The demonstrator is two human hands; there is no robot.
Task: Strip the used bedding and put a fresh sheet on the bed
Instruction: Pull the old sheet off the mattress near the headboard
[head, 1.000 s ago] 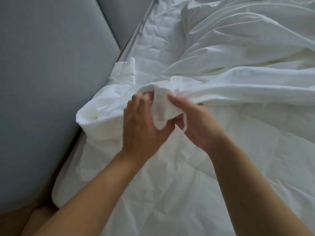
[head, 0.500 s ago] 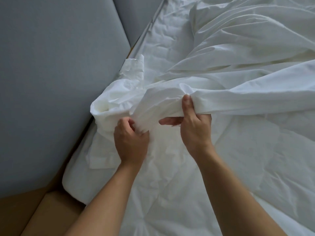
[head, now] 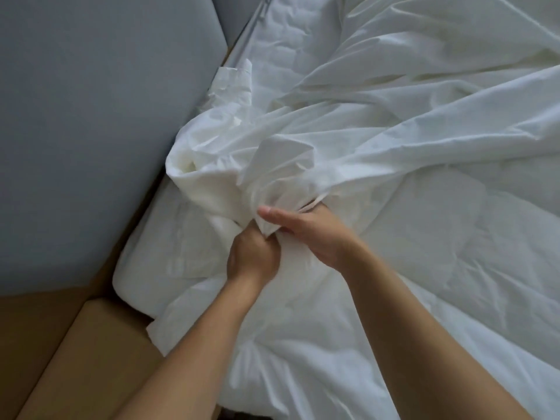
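A white sheet lies crumpled across the bed and is bunched into a thick wad near the bed's corner. My left hand is a closed fist gripping the lower folds of that wad. My right hand touches it from the right, thumb on top and fingers tucked under the cloth, pinching a fold. Beneath the sheet a white quilted mattress cover shows, with its rounded corner exposed at the left.
A grey padded headboard runs along the left, close to the bunched cloth. A tan bed frame or box sits at the lower left below the mattress corner. More rumpled sheet fills the upper right.
Both hands have drawn the bunched sheet down and toward me, coming close together. The left hand went from an open hold to a fist; more of the mattress corner shows.
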